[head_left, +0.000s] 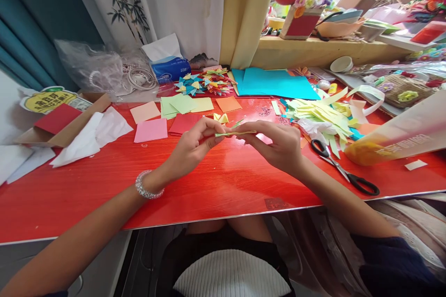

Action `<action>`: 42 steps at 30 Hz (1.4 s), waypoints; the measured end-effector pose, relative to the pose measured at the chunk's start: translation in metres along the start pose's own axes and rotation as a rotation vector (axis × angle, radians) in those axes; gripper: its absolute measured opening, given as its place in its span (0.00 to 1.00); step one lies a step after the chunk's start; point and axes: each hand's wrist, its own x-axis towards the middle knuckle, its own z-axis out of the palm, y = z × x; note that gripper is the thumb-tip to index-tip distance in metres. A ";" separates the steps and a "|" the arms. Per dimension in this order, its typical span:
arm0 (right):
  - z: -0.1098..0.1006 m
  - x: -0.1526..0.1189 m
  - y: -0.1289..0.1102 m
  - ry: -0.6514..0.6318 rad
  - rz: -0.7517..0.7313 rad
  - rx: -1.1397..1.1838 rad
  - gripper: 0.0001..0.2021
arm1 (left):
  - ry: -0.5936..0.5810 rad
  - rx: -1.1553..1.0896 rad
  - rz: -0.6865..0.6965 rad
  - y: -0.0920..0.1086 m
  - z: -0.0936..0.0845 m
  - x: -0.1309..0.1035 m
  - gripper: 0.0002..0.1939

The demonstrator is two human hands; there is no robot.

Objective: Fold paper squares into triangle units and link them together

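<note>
Above the red table (223,185), a thin folded piece of green paper (240,133) is held edge-on between both hands. My left hand (198,144), with a beaded bracelet on its wrist, pinches the left end. At the right end my right hand (278,141) grips the same paper between thumb and fingers. Just behind the hands lies a small yellow folded piece (220,118). Stacks of square paper sit beyond: pink (151,130), peach (145,112), red (184,123), light green (181,103) and orange (228,104).
Black-handled scissors (343,167) lie at the right, beside yellow-green paper strips (320,113) and a large bottle-like container (393,132). Folded paper pieces (209,82) are heaped behind, next to blue sheets (275,84). A cardboard box (62,130) and crumpled tissue (94,137) are left.
</note>
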 end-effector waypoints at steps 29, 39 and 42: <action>0.000 0.004 -0.001 -0.054 0.331 0.428 0.06 | -0.053 -0.021 -0.025 0.002 0.000 -0.001 0.03; -0.003 0.004 -0.001 -0.084 0.264 0.396 0.06 | -0.075 -0.001 -0.015 0.002 -0.001 -0.001 0.03; -0.004 0.003 -0.001 -0.091 0.199 0.316 0.07 | -0.065 -0.023 -0.010 0.003 0.000 -0.001 0.03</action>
